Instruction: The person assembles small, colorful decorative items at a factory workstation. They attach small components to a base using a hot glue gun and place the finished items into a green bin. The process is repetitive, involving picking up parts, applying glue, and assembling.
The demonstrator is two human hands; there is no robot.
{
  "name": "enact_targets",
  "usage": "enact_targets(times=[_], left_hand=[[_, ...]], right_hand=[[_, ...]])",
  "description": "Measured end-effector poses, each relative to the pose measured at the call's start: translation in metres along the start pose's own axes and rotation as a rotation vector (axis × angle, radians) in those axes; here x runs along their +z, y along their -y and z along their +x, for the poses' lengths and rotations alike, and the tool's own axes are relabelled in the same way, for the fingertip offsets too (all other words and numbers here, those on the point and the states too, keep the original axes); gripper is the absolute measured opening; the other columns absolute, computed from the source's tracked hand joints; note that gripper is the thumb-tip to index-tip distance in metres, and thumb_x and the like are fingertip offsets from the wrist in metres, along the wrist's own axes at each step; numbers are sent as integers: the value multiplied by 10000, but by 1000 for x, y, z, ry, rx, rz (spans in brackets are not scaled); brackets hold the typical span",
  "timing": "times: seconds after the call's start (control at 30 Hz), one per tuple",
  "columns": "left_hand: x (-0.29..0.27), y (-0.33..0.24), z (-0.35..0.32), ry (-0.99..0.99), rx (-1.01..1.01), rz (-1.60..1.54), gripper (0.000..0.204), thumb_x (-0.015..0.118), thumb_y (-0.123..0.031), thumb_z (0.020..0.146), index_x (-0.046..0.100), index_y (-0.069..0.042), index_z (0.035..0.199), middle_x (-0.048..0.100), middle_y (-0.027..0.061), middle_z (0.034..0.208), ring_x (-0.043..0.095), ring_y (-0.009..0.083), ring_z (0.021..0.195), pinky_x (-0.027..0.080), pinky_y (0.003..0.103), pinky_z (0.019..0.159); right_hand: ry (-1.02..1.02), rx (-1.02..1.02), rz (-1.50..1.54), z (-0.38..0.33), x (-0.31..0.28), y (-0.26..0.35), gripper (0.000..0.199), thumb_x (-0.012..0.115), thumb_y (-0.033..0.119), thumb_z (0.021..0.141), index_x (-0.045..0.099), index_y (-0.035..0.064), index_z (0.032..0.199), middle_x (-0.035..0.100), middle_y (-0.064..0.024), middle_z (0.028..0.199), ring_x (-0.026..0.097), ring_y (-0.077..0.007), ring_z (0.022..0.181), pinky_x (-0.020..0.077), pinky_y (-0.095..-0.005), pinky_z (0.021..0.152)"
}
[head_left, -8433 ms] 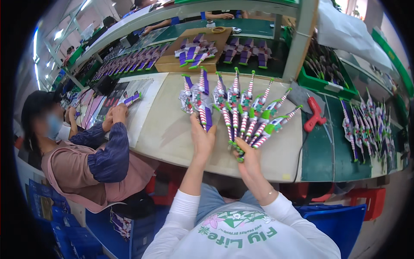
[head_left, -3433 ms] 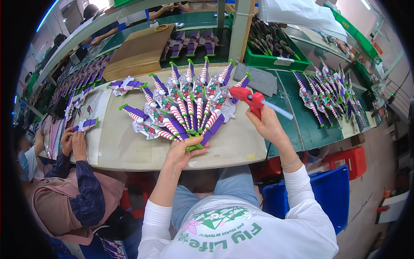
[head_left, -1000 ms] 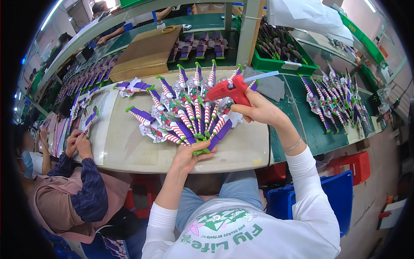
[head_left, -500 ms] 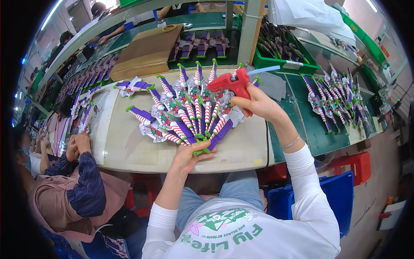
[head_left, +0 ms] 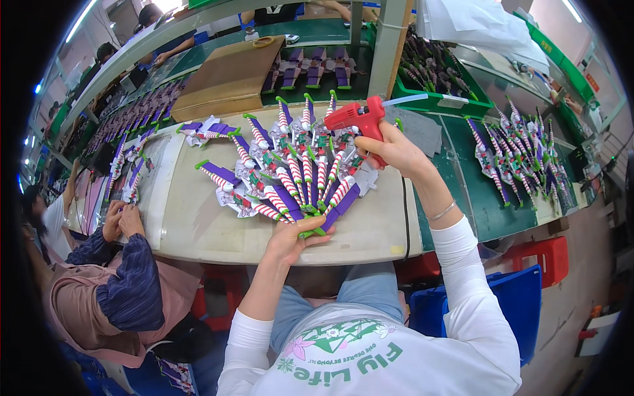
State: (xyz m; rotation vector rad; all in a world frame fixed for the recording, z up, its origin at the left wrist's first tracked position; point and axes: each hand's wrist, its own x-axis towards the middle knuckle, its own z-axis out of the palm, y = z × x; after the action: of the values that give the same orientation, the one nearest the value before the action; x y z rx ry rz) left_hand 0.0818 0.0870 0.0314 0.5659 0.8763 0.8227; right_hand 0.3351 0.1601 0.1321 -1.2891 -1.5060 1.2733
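Observation:
My right hand (head_left: pixel 394 146) is closed round the handle of a red hot glue gun (head_left: pixel 356 121). A pale glue stick (head_left: pixel 405 99) sticks out of its back, and its nozzle points left over the far right part of a fan of figures (head_left: pixel 290 168). These have red-and-white striped legs, green feet, purple strips and crumpled white parts. My left hand (head_left: pixel 294 239) grips the near green end of the fan, with its fingers partly underneath. Whether the nozzle touches a figure, I cannot tell.
Another figure (head_left: pixel 208 131) lies left of the fan. A brown cardboard box (head_left: pixel 221 92) stands behind. More figures fill a green crate (head_left: pixel 442 102) and lie on the green table (head_left: pixel 475 214) at right. At left, a co-worker's hands (head_left: pixel 123 221) work at the same bench.
My right hand has raised the glue gun slightly and tilted it a little. My left hand keeps its hold on the fan. The whole view has shifted a little.

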Motion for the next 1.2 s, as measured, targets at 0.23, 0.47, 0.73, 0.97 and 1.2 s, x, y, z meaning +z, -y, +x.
enact_targets(times=[0.23, 0.47, 0.73, 0.97, 1.2], left_hand=[[2, -1, -2, 6, 37, 53, 284, 655, -15, 873, 609, 82, 1136, 687, 191, 1055, 705, 354, 928, 616, 415, 772], [3, -1, -2, -2, 27, 45, 276, 665, -15, 867, 616, 80, 1122, 691, 187, 1046, 708, 351, 916, 617, 418, 763], [0, 0, -2, -2, 20, 37, 276, 664, -16, 872, 613, 92, 1121, 684, 201, 1056, 705, 359, 922, 623, 411, 758], [1, 0, -2, 0, 14, 34, 275, 654, -10, 882, 606, 102, 1128, 676, 206, 1072, 701, 369, 931, 629, 408, 744], [2, 0, -2, -6, 16, 42, 280, 647, -10, 888, 603, 104, 1140, 673, 210, 1080, 699, 370, 938, 629, 412, 746]], right_hand=[[-56, -17, -26, 3, 6, -6, 276, 633, 179, 896, 492, 8, 1061, 552, -19, 728, 510, -85, 528, 388, -257, 469], [-189, -343, -386, 2, 17, -15, 419, 647, 186, 882, 473, -59, 1174, 607, -115, 790, 619, -167, 596, 488, -317, 517], [173, -75, -347, -10, 21, 39, 432, 644, 199, 882, 474, -69, 1175, 592, -96, 716, 598, -165, 556, 468, -327, 508], [205, -57, -455, -10, 25, 49, 547, 636, 237, 878, 422, -76, 1273, 598, -106, 722, 598, -183, 555, 474, -335, 513], [195, -93, -451, -4, 26, 43, 569, 638, 228, 875, 413, -74, 1302, 611, -141, 762, 604, -198, 543, 483, -351, 524]])
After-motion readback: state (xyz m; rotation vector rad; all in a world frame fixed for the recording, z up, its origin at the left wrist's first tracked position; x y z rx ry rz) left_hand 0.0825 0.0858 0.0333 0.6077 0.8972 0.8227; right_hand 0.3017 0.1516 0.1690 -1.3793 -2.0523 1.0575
